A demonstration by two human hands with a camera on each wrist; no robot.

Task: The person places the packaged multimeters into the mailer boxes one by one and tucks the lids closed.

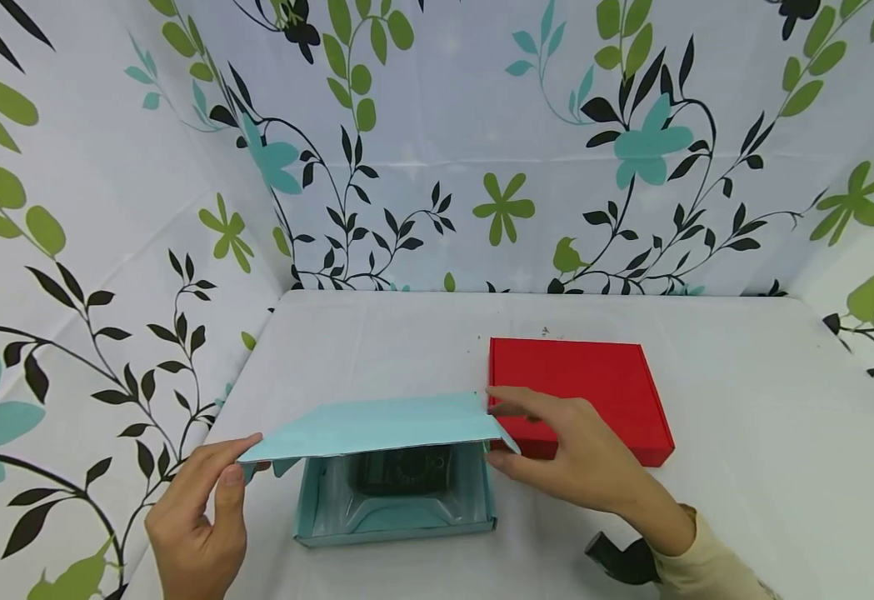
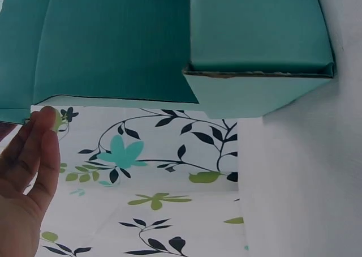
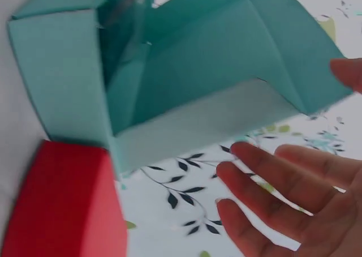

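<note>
A light blue cardboard box (image 1: 395, 533) stands on the white table with its lid (image 1: 384, 425) raised and tilted over it. Inside, partly in shadow, a dark device (image 1: 404, 472) lies in a clear plastic tray (image 1: 437, 508); its kind is hard to make out. My left hand (image 1: 200, 517) pinches the lid's left corner at its edge. At the lid's right end, my right hand (image 1: 571, 450) has its fingers extended and apart, the thumb touching the side flap (image 3: 294, 59). In the right wrist view the right fingers are loosely spread beside the lid.
A closed red box (image 1: 579, 375) lies behind and right of the blue box, partly covered by my right hand. A black wrist-worn device (image 1: 624, 558) sits by the right sleeve. Leaf-patterned cloth (image 1: 422, 167) hangs behind and beside the white table (image 1: 766, 400).
</note>
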